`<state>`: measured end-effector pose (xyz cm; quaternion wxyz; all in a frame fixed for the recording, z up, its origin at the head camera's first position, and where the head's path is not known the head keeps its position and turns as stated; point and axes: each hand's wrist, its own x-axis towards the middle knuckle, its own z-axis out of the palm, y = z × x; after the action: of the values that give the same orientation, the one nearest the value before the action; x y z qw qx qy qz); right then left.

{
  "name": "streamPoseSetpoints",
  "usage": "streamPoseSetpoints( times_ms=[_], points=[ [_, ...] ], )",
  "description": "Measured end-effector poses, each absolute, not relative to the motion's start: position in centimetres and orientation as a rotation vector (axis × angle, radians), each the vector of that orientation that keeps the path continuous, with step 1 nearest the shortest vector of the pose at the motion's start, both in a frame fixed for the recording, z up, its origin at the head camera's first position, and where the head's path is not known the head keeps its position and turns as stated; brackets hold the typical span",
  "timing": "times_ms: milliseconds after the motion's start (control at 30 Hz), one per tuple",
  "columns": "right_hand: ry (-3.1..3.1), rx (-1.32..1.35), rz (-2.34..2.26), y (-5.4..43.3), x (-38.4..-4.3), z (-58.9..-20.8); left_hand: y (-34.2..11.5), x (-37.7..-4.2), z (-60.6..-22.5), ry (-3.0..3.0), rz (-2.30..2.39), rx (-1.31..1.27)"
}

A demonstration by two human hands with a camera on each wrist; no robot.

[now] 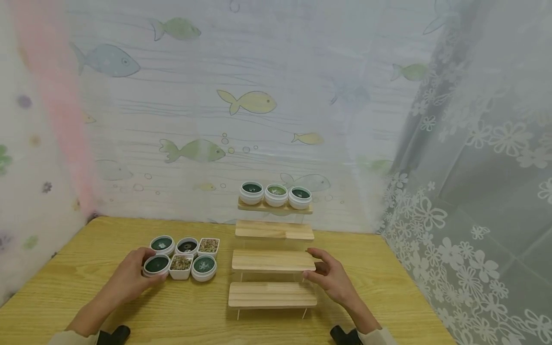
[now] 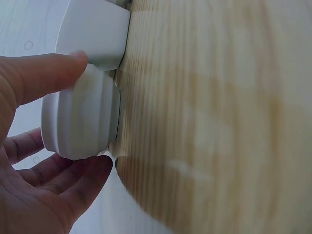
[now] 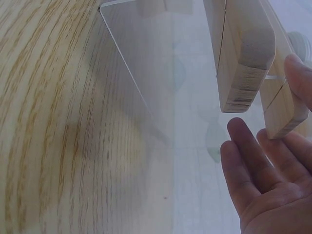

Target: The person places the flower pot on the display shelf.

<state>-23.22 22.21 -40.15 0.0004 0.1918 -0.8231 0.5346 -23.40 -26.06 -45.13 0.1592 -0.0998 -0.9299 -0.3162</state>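
Note:
My left hand [image 1: 137, 274] grips a small round white pot with a dark green top [image 1: 156, 264] on the table; in the left wrist view my thumb lies on one side of this ridged pot [image 2: 87, 114] and my fingers on the other. Beside it stand a square white pot with speckled, gravel-like filling [image 1: 180, 266] and a round green-topped pot [image 1: 204, 267]. My right hand [image 1: 332, 277] holds the right end of a wooden shelf [image 1: 273, 261] on a tiered stand, thumb at the front edge and index finger at the back corner. In the right wrist view other fingers [image 3: 239, 170] extend below the shelf ends.
Behind the gripped pot are two more round pots [image 1: 162, 244] and a square one [image 1: 209, 246]. Three round pots [image 1: 276, 194] line the stand's top shelf. The bottom shelf [image 1: 272, 294] rests on thin clear supports. A patterned curtain [image 1: 465, 239] borders the right.

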Motion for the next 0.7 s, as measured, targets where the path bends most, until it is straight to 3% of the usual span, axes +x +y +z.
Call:
streamPoseSetpoints(
  times_ms=[700],
  points=[
    [-2.582,0.614,1.699,22.24,-23.28,-40.20,-26.18,-23.50,-45.08,-2.676,-0.930,-0.254]
  ],
)
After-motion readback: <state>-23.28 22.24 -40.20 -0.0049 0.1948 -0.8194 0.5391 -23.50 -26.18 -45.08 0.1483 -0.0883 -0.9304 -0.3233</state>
